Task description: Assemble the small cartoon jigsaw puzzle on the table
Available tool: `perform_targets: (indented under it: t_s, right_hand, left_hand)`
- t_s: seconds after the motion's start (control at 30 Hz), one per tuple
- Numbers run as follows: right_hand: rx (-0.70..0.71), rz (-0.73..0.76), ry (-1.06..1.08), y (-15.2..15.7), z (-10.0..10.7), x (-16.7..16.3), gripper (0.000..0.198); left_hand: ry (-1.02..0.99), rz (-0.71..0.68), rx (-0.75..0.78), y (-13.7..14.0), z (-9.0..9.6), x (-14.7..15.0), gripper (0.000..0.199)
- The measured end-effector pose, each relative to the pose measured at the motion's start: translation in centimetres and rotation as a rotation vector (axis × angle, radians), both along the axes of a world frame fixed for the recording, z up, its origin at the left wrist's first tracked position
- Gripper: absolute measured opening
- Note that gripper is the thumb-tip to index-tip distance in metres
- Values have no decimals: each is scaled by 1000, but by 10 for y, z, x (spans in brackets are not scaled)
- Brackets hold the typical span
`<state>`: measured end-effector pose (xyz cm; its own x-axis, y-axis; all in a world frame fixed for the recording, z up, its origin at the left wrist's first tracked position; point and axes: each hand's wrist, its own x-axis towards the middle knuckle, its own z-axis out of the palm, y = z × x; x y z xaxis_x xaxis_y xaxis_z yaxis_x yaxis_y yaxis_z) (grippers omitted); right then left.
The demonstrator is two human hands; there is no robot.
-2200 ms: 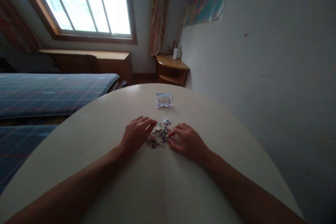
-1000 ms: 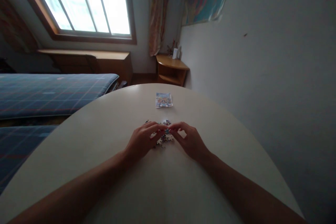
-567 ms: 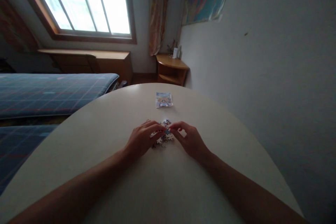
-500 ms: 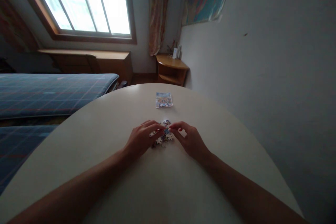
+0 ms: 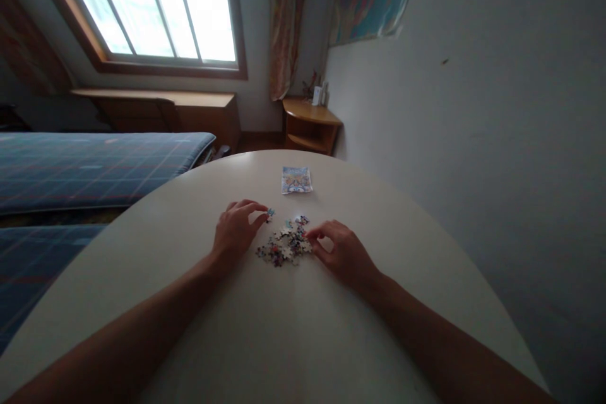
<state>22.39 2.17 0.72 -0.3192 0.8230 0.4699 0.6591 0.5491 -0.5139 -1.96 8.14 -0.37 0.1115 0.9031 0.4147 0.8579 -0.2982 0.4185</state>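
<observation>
A loose pile of jigsaw puzzle pieces [image 5: 286, 243] lies on the white round table [image 5: 303, 341], some showing their pale backs and others printed sides. My left hand [image 5: 237, 224] is to the upper left of the pile, thumb and forefinger pinching a bluish puzzle piece [image 5: 270, 214] at their tips. At the pile's right edge, my right hand [image 5: 343, 249] has its thumb and forefinger closed together; whatever may be between the tips is too small to make out. Beyond the pile lies a small printed picture sheet or packet [image 5: 297, 180].
A bed with a blue checked mattress [image 5: 95, 167] stands left of the table. Under the window is a wooden desk [image 5: 203, 99], with a corner shelf [image 5: 311, 113] to its right. A white wall [image 5: 473, 139] runs along the right side.
My left hand has moved left and away from my right hand, carrying the bluish puzzle piece and uncovering the pile. My right hand has stayed nearly in place.
</observation>
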Motion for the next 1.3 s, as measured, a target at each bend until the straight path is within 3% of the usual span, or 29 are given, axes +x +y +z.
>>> perform_targets:
  t_s: [0.27, 0.43, 0.73, 0.87, 1.03, 1.3]
  right_hand:
    - [-63, -16, -63, 1, 3, 0, 11]
    - [-86, -15, -131, -2, 5, 0, 4]
    - [-71, 2, -205, -5, 7, 0, 12]
    - [-64, 1, -205, -4, 8, 0, 10]
    - [-51, -8, -152, -2, 7, 0, 6]
    - [-10, -9, -148, -1, 5, 1, 7]
  left_hand:
    - [128, 116, -46, 1, 6, -6, 20]
    - [185, 118, -50, 1, 5, -4, 24]
    - [196, 91, -23, 0, 4, -2, 28]
    - [167, -11, 25, -4, 4, 3, 27]
    - [7, -293, 147, -17, 3, 18, 23]
    - [-87, -514, 130, -35, 7, 32, 18]
